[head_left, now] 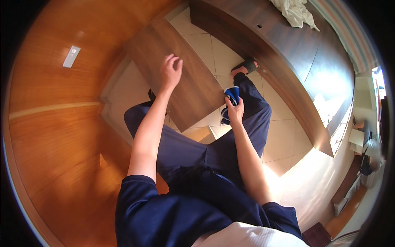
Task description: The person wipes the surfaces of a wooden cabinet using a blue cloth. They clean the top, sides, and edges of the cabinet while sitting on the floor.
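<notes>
My left hand (171,72) is over a low brown wooden table (187,88), its fingers loosely bent and apart, with nothing in them. Whether it touches the surface, I cannot tell. Beside the table's near right corner, my right hand (235,110) is closed around a blue cloth (233,93) with white edging. One part of the cloth sticks up above my fingers, while a darker part with a pale edge hangs down on the hand's left side.
A long dark desk (288,47) curves along the right, with a crumpled white cloth (296,13) on its far end. An orange-brown wooden panel (53,136) with a switch plate (71,57) stands at left. Pale tiles (282,133) cover the floor. My sandalled foot (247,66) rests near the desk.
</notes>
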A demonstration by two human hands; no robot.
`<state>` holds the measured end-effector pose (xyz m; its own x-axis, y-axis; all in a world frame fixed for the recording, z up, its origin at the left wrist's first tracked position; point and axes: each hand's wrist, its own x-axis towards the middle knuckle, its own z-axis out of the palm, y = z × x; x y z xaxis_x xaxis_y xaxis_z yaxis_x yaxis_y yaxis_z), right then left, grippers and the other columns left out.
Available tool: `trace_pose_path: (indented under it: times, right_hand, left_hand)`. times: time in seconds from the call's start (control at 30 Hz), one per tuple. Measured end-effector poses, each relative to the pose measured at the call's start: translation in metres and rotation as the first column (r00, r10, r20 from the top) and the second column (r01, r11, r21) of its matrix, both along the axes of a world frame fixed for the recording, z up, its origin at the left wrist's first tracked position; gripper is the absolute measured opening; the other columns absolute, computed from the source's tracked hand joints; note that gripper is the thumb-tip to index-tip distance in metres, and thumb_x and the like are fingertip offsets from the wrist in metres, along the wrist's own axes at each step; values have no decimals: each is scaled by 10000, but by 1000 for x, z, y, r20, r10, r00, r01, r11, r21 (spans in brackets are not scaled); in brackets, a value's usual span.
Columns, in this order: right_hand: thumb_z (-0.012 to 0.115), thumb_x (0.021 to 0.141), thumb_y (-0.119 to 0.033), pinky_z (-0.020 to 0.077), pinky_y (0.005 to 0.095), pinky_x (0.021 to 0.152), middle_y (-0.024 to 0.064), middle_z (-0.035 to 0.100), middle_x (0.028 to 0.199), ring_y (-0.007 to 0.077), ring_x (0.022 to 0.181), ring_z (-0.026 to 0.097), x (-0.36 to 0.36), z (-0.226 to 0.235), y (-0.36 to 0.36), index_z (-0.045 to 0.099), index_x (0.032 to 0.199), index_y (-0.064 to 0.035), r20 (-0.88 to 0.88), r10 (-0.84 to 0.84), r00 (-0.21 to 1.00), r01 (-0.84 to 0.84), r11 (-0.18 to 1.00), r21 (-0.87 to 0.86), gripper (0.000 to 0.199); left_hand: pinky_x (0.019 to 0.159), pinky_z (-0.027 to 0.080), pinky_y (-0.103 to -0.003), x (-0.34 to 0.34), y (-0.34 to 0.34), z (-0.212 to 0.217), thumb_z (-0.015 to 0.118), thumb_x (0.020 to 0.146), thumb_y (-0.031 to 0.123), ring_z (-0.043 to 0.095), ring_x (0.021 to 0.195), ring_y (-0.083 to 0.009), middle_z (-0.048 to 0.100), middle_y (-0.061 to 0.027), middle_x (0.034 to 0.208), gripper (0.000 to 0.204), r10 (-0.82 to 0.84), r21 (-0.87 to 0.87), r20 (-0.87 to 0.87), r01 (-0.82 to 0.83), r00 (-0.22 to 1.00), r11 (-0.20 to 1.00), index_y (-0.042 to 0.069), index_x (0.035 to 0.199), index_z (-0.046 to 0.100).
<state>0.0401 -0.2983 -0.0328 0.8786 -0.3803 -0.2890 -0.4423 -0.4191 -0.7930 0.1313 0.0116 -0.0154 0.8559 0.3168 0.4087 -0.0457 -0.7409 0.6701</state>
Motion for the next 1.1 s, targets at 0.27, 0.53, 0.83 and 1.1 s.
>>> trace_pose_path:
  times: [0.27, 0.53, 0.83, 1.1]
  right_hand:
    - [802, 880, -426, 551, 488, 880, 70, 632, 1068, 260, 957, 656, -16, -15, 2, 545, 1243, -30, -401, -96, 911, 370, 619, 693, 595]
    - [736, 920, -457, 500, 355, 855, 109, 687, 1041, 230, 955, 658, -10, -43, -1, 616, 1174, 15, -66, -19, 998, 30, 985, 169, 550]
    - [789, 910, -244, 516, 300, 798, 66, 704, 1036, 158, 901, 651, 1, -18, -5, 630, 1164, 22, 113, -160, 981, 102, 910, 401, 401]
    - [753, 937, -188, 561, 332, 816, 100, 699, 1129, 191, 970, 680, 40, -33, -18, 603, 1233, 12, 182, -202, 962, 93, 873, 478, 388]
  left_hand:
    - [1048, 438, -568, -128, 31, 28, 667, 933, 545, 539, 1292, -367, 488, -207, 1470, 846, -73, -701, -705, -678, 705, 221, -76, 1442, 403]
    - [1087, 343, -649, -133, 17, 40, 598, 870, 752, 419, 1395, -397, 407, -215, 1550, 1049, -311, -777, -629, -567, 713, 272, 19, 1561, 307]
    - [1069, 384, -657, -123, -11, 38, 665, 867, 690, 449, 1386, -380, 433, -211, 1524, 1035, -364, -845, -532, -455, 765, 280, -14, 1542, 319]
    - [1077, 388, -665, -99, -32, -7, 704, 850, 657, 465, 1380, -362, 412, -236, 1519, 1070, -378, -864, -500, -416, 779, 284, -91, 1506, 311]
